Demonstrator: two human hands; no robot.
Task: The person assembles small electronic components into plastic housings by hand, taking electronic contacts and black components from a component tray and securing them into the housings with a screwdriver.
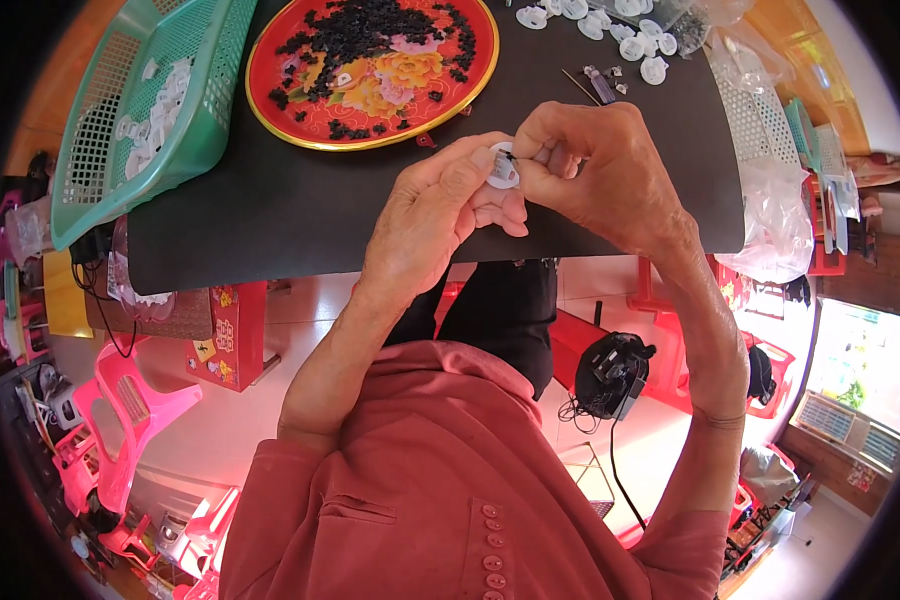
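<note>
Between the thumb and fingers of my left hand point(435, 195) is a round white plastic disc point(505, 172), held over the near part of the dark table. My right hand point(600, 165) is closed at the disc's right edge, its thumb and fingertips pinched together by a small black piece point(510, 155) on the disc. Whether that piece is fixed to the disc or only pinched, I cannot tell. Just beyond my hands lies a red tray point(270, 85) with a gold rim and a flower print, covered in many small black pieces point(360, 40).
A green plastic basket point(215, 110) with white parts point(160, 115) stands at the left. Several white discs point(653, 70) lie at the far right, near a small screwdriver-like tool point(600, 85). Clear plastic bags point(775, 220) hang by the right table edge. A pink chair point(125, 420) stands lower left.
</note>
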